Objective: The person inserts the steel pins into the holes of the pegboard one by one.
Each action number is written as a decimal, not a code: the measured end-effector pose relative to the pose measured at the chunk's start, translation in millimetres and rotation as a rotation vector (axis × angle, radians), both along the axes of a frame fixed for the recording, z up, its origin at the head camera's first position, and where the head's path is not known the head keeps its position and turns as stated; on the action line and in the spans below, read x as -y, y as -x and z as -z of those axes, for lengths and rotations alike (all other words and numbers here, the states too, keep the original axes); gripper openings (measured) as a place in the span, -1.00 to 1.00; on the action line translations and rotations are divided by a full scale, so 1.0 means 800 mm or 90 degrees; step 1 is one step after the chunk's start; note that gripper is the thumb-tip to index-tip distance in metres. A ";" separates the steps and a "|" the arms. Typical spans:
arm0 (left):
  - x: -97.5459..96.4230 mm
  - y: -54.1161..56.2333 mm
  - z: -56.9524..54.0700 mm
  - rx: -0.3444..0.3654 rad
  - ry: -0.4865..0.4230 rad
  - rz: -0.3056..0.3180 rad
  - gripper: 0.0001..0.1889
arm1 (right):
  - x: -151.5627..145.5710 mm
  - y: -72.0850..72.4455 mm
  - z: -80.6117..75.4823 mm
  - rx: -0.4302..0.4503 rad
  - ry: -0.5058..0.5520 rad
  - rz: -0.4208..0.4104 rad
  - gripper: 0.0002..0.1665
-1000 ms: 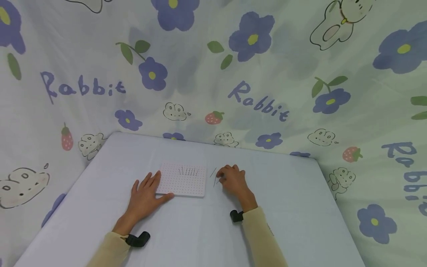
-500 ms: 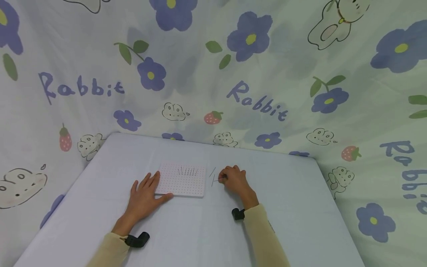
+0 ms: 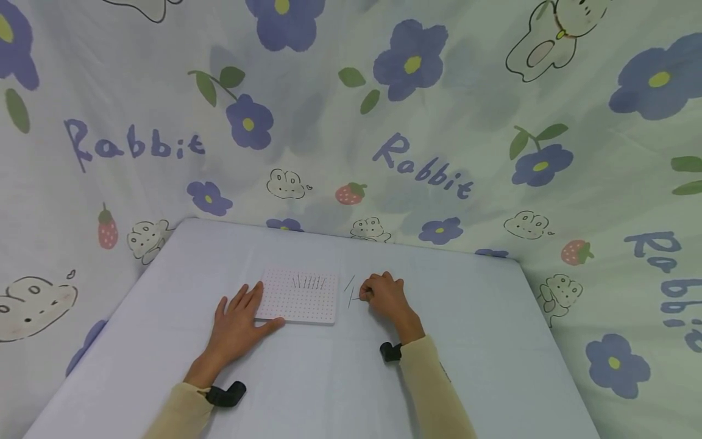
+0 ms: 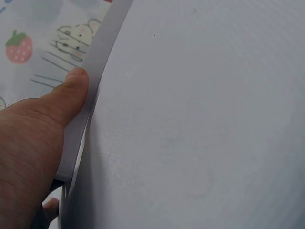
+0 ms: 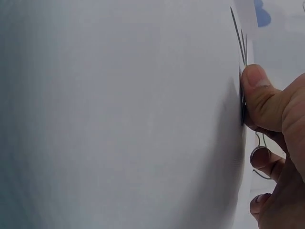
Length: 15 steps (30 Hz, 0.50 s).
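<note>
A pale board (image 3: 298, 311) dotted with small holes lies on the table. Several thin dark needles (image 3: 309, 281) stand in a row along its far half. My left hand (image 3: 238, 329) rests with spread fingers at the board's left side, its thumb along the front edge. In the left wrist view that thumb (image 4: 71, 95) lies on the board's rim. To the board's right, my right hand (image 3: 386, 299) pinches a needle (image 3: 356, 299) between thumb and index finger, low at the tabletop. Loose needles (image 3: 350, 283) lie just left of those fingertips. The right wrist view shows pointed needles (image 5: 237, 33) beyond the thumb.
The white table (image 3: 329, 390) ends at a back edge against a hanging cloth (image 3: 318, 122) printed with flowers and rabbits. Black cameras (image 3: 227, 394) are strapped at both wrists.
My right hand has shifted slightly right, and the needle at its fingertips now points sideways toward the board. My left hand and the board have stayed in place.
</note>
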<state>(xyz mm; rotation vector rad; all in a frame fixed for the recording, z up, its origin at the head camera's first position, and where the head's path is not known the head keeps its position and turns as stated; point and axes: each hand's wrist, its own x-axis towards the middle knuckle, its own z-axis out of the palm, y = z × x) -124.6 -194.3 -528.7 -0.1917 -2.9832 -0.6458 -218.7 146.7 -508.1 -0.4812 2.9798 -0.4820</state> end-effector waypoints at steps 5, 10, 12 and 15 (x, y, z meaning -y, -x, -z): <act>0.000 -0.001 -0.003 0.003 -0.002 0.000 0.15 | 0.003 -0.002 0.001 0.000 -0.003 -0.001 -0.91; -0.001 -0.001 -0.004 0.002 -0.001 0.001 0.14 | 0.008 -0.001 0.001 0.008 0.026 -0.001 -0.90; -0.001 -0.001 -0.004 0.001 -0.005 0.002 0.14 | 0.012 0.000 -0.001 0.013 0.046 -0.001 -0.85; -0.001 -0.001 -0.003 0.002 -0.010 0.001 0.13 | 0.019 0.001 -0.004 0.021 0.084 0.003 -0.78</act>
